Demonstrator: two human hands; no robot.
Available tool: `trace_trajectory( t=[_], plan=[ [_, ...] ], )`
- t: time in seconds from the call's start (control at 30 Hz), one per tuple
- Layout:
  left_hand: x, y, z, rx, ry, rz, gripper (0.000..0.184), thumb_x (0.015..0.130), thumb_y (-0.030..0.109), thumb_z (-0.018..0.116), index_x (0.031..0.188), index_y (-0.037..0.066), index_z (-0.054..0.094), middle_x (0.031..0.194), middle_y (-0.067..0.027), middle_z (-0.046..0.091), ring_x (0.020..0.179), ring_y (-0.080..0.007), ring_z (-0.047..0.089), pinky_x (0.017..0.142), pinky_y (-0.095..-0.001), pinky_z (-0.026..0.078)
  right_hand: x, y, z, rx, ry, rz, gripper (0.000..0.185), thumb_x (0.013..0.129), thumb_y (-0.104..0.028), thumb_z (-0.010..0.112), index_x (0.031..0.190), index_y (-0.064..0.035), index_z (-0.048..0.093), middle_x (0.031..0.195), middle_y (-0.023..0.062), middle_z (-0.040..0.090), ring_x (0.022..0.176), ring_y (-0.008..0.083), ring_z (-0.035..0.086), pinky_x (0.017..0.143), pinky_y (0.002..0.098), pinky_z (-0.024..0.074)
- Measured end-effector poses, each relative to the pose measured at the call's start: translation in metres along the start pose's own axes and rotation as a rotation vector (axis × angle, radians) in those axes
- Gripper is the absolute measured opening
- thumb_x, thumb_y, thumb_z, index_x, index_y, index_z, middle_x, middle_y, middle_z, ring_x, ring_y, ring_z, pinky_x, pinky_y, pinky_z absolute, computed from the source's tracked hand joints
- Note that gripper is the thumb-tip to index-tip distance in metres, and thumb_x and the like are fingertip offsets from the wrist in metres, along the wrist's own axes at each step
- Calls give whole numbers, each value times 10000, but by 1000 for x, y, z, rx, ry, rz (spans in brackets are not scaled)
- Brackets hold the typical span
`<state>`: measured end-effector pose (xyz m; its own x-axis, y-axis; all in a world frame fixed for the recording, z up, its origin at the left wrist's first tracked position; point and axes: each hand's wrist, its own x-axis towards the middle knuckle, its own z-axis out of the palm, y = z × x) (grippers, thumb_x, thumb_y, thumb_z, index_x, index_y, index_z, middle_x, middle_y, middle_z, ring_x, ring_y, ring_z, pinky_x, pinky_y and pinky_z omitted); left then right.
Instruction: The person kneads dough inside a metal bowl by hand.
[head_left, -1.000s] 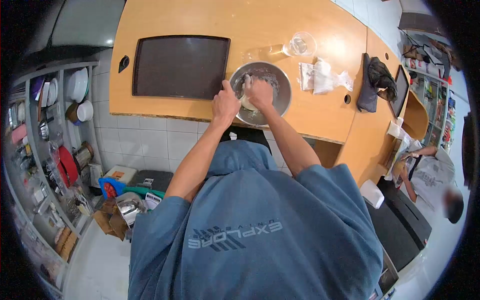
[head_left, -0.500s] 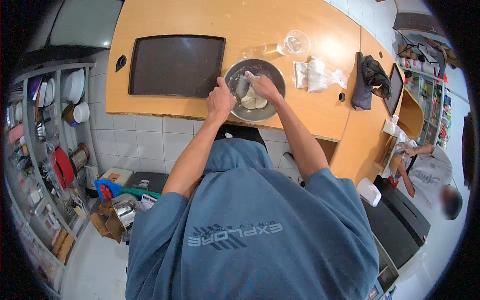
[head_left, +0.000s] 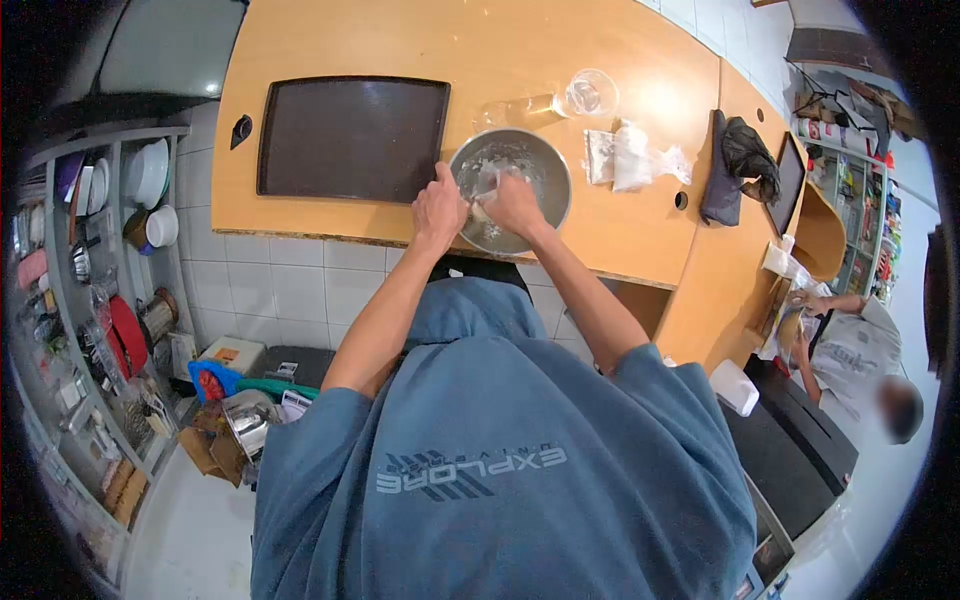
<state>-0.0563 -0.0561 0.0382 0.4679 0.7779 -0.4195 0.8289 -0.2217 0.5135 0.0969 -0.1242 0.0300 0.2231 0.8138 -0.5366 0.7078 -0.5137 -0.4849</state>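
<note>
A metal mixing bowl stands at the front edge of the wooden table, its inside smeared with white residue. My left hand is closed on the bowl's left rim. Inside the bowl, my right hand has its fingers curled down onto pale dough, most of which the hand covers. Left of the bowl lies a dark baking tray. Beyond the bowl is a clear plastic cup, and to its right are white plastic packets.
Dark cloth and a black bag lie on the right of the table. A co-worker handles something at the far right counter. Metal shelves with kitchenware stand at left, with boxes and a metal pot on the floor.
My right hand has moved down and toward the near left within the bowl, covering dough that showed before. My left hand stays at the rim.
</note>
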Motion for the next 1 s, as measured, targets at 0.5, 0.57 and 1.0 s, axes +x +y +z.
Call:
trace_trajectory(
  t=[0.5,0.57,1.0],
  plan=[
    [8,4,-2,34,-40,-28,388,942,177,604,1213,-18,405,892,-310,700,864,-518,689,765,-615,535,-8,-6,36,-168,426,173,416,996,-387,500,1095,-38,705,1170,248,657,1060,456,651,818,563,555],
    [9,3,-3,29,-59,-14,391,940,175,608,1211,-15,399,877,-309,697,851,-516,689,755,-615,536,-2,3,42,-160,482,128,396,975,-380,520,1067,-45,710,1118,235,675,986,437,678,798,553,560],
    [10,-5,5,-13,30,-20,398,927,166,629,1172,-9,369,835,-322,681,812,-520,682,730,-624,531,31,8,23,-170,417,89,437,910,-433,589,998,-29,731,906,239,728,842,424,716,758,526,569]
  ],
)
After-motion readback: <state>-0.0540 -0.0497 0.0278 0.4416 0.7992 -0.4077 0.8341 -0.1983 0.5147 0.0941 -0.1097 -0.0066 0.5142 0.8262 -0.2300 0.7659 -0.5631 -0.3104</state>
